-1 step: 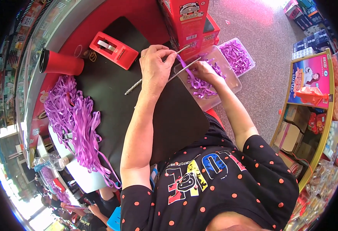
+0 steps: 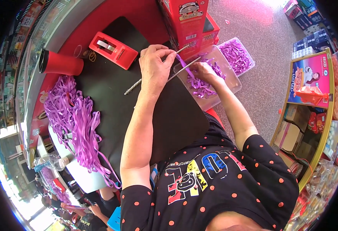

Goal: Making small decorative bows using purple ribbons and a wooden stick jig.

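My left hand (image 2: pixel 155 67) is over the black table, thumb and fingertips pinching a purple ribbon (image 2: pixel 182 63). Two thin grey metal rods (image 2: pixel 183 70) slant past the hand; one runs beneath it and shows a twisted end on the table. Low over a clear plastic bin (image 2: pixel 230 79), my right hand (image 2: pixel 206 72) has its fingers curled in at the ribbon's lower stretch; the fingertips are partly hidden. Cut purple ribbon pieces (image 2: pixel 204 89) lie in that bin. A big bundle of long purple ribbons (image 2: pixel 74 119) hangs at the table's left side.
A red tape dispenser (image 2: pixel 114 50) and a red cup with a black rim (image 2: pixel 63 62) sit at the far left. Red boxes (image 2: pixel 188 23) stand at the far edge. A second bin (image 2: pixel 251 65) holds more ribbon pieces. Right of me is a shelf (image 2: pixel 303 115); people work at lower left.
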`<action>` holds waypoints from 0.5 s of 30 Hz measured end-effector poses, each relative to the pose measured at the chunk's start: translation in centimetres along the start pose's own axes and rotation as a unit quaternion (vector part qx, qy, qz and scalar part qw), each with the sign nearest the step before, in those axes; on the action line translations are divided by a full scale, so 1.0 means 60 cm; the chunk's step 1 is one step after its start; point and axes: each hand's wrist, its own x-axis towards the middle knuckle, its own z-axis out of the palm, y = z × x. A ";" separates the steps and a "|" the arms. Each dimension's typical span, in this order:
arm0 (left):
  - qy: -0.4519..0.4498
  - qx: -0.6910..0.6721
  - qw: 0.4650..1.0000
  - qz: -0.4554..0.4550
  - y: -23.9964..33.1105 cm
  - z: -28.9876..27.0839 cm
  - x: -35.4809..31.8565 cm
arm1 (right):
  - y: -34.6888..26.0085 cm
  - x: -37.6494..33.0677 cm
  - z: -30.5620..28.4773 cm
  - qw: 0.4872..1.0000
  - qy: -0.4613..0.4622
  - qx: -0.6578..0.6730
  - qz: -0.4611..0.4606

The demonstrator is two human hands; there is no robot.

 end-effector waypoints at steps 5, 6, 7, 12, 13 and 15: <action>-0.010 0.006 1.000 -0.001 0.003 -0.002 0.001 | 0.106 -0.024 0.067 0.997 -0.012 0.009 0.078; -0.006 -0.002 1.000 -0.002 0.005 0.000 0.002 | 0.123 -0.031 0.077 0.997 -0.011 0.010 0.081; -0.001 -0.011 1.000 -0.003 0.008 0.001 0.004 | 0.139 -0.039 0.087 0.994 0.016 0.052 0.095; 0.001 -0.002 1.000 -0.004 0.005 -0.001 0.002 | 0.097 -0.055 0.086 0.934 0.080 0.301 0.175; 0.005 0.002 1.000 -0.005 0.002 -0.004 0.000 | 0.074 -0.056 0.073 0.918 0.067 0.350 0.175; 0.002 -0.006 1.000 -0.008 0.005 -0.003 0.000 | 0.040 -0.047 0.056 0.871 0.079 0.457 0.163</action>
